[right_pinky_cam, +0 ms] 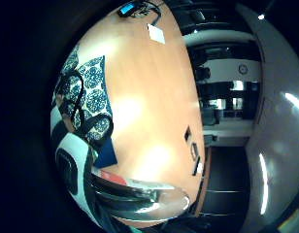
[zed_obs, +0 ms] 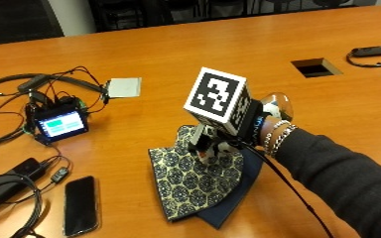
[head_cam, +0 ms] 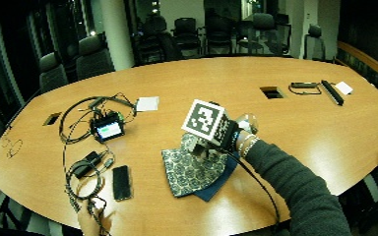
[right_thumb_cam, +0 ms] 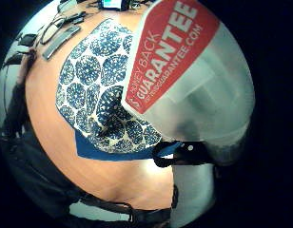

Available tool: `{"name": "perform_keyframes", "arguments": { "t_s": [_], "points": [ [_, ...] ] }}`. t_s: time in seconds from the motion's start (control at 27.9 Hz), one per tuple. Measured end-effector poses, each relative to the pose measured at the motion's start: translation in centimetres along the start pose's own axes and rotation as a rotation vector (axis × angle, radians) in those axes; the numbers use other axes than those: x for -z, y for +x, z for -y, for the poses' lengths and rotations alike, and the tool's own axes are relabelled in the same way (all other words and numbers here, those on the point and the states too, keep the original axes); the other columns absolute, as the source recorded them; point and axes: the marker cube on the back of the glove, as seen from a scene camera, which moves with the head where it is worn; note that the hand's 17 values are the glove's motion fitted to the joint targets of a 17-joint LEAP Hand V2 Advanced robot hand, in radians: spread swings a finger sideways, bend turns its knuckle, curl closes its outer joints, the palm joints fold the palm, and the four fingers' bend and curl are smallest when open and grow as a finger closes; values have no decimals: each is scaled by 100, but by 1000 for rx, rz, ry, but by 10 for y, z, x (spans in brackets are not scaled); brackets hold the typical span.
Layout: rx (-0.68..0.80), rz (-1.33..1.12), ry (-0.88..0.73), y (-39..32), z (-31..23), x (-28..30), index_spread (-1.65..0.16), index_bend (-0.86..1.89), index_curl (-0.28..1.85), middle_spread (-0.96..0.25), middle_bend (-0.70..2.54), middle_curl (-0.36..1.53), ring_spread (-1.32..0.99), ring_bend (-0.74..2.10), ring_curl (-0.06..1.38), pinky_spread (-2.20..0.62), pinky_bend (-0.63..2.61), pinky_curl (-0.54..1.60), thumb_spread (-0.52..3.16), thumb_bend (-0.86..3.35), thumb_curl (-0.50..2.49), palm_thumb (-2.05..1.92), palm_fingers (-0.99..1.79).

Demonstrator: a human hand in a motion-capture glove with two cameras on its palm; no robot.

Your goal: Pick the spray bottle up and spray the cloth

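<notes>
- worktop (zed_obs: 177,54): big wooden one; a phone (zed_obs: 81,205) and a small screen (zed_obs: 60,124) w/ cables sit off to one side, not part of this
- cloth (zed_obs: 194,183): patterned, lying flat on the worktop over a blue piece, right under the hand
- bottle (right_thumb_cam: 194,80): clear, red label, already off the worktop and above the cloth, so pickup looks done imo
- hand (zed_obs: 226,141): gloved, fingers curled round the bottle
- left to do: the spraying itself. No mist visible, and can't tell if the cloth is wet

Blue-and-white patterned cloth (zed_obs: 197,181); clear bottle (right_thumb_cam: 203,90) with red label.
</notes>
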Motion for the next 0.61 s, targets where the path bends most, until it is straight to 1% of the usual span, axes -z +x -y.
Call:
{"name": "perform_keyframes", "arguments": {
  "t_s": [0.22, 0.47, 0.54, 0.61],
  "points": [
    [-61, 57, 25, 6, -5, 6, -30, 18, 53, -23, 52, 54, -23, 76, 45, -34, 51, 39, 70, -3, 75, 87, 136],
    [-165, 207, 85, 13, -15, 23, -30, 18, 53, -23, 52, 54, -23, 76, 45, -34, 51, 39, 70, -3, 75, 86, 136],
    [-204, 262, 103, 16, -25, 29, -30, 17, 53, -23, 52, 54, -23, 77, 45, -34, 51, 39, 70, -3, 75, 86, 136],
    [-265, 325, 121, 19, -47, 34, -30, 17, 53, -23, 52, 54, -23, 77, 45, -34, 52, 39, 71, -3, 75, 86, 135]
  ]
}}
